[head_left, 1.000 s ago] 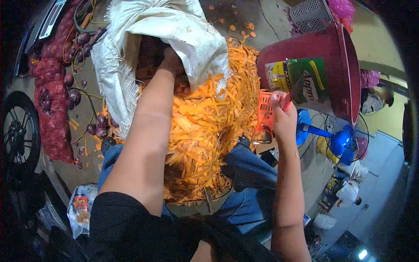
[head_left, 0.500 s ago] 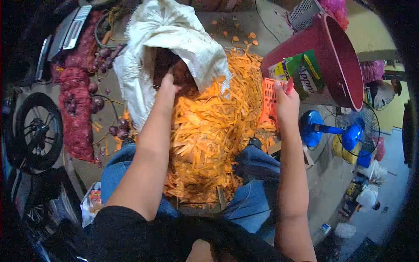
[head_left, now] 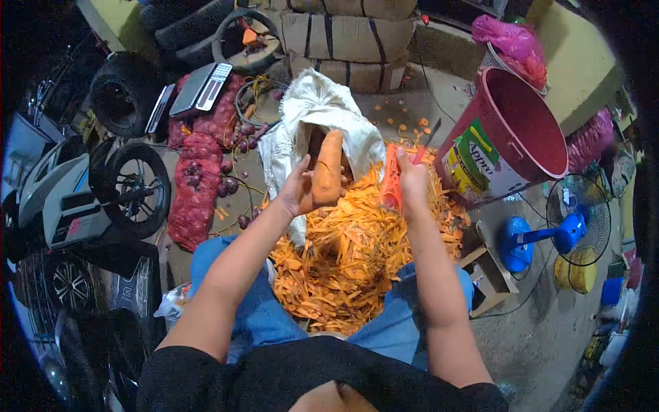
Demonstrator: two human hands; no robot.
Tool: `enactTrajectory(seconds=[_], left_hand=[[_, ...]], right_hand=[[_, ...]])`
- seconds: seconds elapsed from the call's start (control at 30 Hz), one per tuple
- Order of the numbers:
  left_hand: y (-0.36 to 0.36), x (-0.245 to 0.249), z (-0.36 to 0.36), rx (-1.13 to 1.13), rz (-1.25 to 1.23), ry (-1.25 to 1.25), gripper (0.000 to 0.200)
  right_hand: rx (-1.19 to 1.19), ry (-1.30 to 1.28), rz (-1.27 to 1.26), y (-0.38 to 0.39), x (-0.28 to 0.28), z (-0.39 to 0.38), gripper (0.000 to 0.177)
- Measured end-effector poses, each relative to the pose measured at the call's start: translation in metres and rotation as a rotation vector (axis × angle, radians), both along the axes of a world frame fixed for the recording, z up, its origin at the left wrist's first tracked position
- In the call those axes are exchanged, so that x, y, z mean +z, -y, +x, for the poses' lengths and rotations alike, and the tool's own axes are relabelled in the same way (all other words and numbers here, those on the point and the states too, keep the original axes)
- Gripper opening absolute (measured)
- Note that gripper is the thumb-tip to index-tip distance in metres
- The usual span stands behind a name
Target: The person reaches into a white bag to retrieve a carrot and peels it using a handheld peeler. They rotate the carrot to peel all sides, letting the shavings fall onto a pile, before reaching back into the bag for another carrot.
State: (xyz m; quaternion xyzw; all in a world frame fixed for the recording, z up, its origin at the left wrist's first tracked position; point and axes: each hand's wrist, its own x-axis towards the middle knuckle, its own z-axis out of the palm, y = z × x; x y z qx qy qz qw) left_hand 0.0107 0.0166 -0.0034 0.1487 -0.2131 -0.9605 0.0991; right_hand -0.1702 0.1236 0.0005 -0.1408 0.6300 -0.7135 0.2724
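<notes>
A large orange carrot (head_left: 328,168) stands nearly upright in my left hand (head_left: 299,189), whose fingers are around its lower part. My right hand (head_left: 414,182) grips a red-orange slotted peeler (head_left: 392,180), and a thin dark blade with a red handle (head_left: 420,156) also sticks out of that hand. Behind the carrot lies a white woven sack (head_left: 319,96) with its dark mouth facing me. Below both hands, between my knees, is a big heap of orange peelings (head_left: 343,275).
A maroon bucket (head_left: 480,158) stands at the right, near a blue fan (head_left: 566,230) and a cardboard box (head_left: 487,278). Red net bags of onions (head_left: 195,192), a scale (head_left: 199,89) and a motorcycle wheel (head_left: 141,189) are at the left. Wrapped bales (head_left: 343,44) stand behind.
My left hand has come out of the sack's mouth with a carrot in it. My right hand still holds the peeler, now nearer the carrot. The view has shifted and shows more of the background.
</notes>
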Motion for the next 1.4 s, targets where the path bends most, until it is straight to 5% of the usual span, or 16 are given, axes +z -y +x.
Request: enactTrajectory(seconds=[0.2, 0.37, 0.47, 0.67, 0.73, 0.93, 1.0, 1.07, 1.13, 1.2, 1.4], left_hand=[[-0.040, 0.025, -0.006, 0.046, -0.098, 0.177, 0.053], [-0.036, -0.004, -0.012, -0.017, -0.014, 0.325, 0.041], [-0.029, -0.007, -0.022, -0.015, 0.038, 0.323, 0.042], [-0.034, 0.000, -0.036, 0.047, 0.050, 0.252, 0.047], [-0.038, -0.001, -0.042, 0.069, 0.035, 0.290, 0.045], [-0.055, 0.004, -0.058, 0.100, -0.069, 0.389, 0.046], [-0.049, 0.002, -0.060, -0.092, -0.237, 0.474, 0.048], [-0.062, 0.020, -0.055, -0.169, -0.415, 0.546, 0.047], [-0.074, 0.018, -0.052, -0.183, -0.183, 0.503, 0.045], [-0.068, 0.023, -0.051, -0.137, -0.214, 0.477, 0.044], [-0.044, 0.007, -0.038, -0.150, -0.663, 0.343, 0.053]], right_hand=[[0.013, -0.003, -0.026, -0.006, 0.058, 0.038, 0.025], [-0.067, 0.044, -0.127, 0.014, 0.037, 0.037, 0.024], [-0.035, -0.100, 0.040, 0.023, 0.024, 0.035, 0.026], [-0.059, -0.107, -0.230, 0.023, 0.022, 0.056, 0.019], [-0.021, -0.367, -0.052, 0.022, 0.023, 0.052, 0.018], [-0.080, -0.460, -0.007, 0.010, 0.021, 0.039, 0.018], [-0.075, -0.479, 0.037, 0.012, 0.008, 0.015, 0.018], [-0.337, -0.650, 0.142, 0.015, -0.014, -0.035, 0.018], [-0.505, -0.477, 0.300, 0.007, -0.007, -0.065, 0.018], [-0.530, -0.352, 0.232, -0.002, -0.002, -0.078, 0.018], [-0.340, -0.032, 0.032, 0.001, 0.016, -0.055, 0.018]])
